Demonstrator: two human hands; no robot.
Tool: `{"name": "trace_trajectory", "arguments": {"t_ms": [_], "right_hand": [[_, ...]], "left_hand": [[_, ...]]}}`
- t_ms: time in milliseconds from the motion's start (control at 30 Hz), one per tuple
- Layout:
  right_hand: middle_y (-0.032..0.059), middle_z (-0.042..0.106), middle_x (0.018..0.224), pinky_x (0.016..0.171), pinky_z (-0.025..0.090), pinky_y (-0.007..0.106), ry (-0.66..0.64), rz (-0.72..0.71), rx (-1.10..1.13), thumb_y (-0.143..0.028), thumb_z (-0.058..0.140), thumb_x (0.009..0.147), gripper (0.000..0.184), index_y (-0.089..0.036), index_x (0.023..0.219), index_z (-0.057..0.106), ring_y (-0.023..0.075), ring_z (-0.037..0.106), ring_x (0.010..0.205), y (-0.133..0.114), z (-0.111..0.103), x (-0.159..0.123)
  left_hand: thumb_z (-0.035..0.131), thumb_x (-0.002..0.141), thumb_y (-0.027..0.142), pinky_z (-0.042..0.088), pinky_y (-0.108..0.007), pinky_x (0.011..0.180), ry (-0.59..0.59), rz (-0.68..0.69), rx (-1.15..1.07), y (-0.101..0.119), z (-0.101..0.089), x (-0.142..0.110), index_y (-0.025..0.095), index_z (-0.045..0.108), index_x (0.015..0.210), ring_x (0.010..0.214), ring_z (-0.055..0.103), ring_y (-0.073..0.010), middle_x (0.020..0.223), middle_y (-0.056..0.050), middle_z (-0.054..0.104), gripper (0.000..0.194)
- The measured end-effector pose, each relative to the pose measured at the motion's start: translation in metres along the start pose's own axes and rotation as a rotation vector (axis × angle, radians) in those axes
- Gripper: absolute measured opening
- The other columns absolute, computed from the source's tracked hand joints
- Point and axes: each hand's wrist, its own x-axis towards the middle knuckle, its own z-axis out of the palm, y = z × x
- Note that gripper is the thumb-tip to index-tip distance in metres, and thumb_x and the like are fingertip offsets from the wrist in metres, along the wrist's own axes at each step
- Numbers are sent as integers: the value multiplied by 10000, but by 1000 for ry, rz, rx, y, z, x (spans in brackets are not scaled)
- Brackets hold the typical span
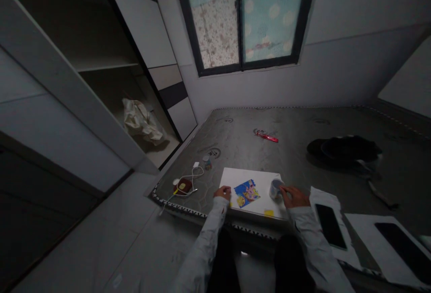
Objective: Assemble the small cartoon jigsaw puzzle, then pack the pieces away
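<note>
A white canvas board [256, 178] lies flat on a grey mattress [303, 126], with a small blue, yellow and pink painted picture [247, 193] on its near half. My left hand [222, 192] rests on the board's left edge, fingers curled; I cannot tell if it holds anything. My right hand [293, 196] touches a small round cup [275, 188] standing at the board's right edge. A yellow blob [268, 213] sits on the board's near edge.
A white charger with cable [193, 174], a dark red pouch [182, 186] and a small jar [207, 162] lie left of the board. A red wrapper [266, 137] and black cloth [343, 149] lie farther back. A phone [329, 225] lies on white paper at right. An open wardrobe [111, 82] stands left.
</note>
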Motion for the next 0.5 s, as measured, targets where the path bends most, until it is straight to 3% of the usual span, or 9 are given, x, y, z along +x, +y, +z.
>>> {"name": "trace_trajectory", "arguments": {"t_ms": [133,333,500], "right_hand": [[79,769,963,868,531,363,-172,-183,53,-366,450,959,364,-230,972,788,221,705,897,-27,41,-39],[83,563,1425,987,479,342,-390,-235,-153,-208,381,927,468,-221,1314,643,204,553,1286,-56,114,-80],[68,454,1514,1036,438,404,-560,-164,-274,-185,405,902,530,-254,1404,560,224,457,1376,-60,137,-88]], "left_hand": [[676,854,286,469,-261,883,-100,61,290,-15,6,-16,201,735,1054,1010,670,-185,1064,-69,741,226],[812,731,405,468,-286,904,-192,53,423,-3,26,-23,184,731,1048,1057,660,-225,1116,-98,713,394],[866,650,355,501,-258,796,-213,-85,328,2,27,-11,190,743,937,937,703,-213,1003,-74,758,353]]}}
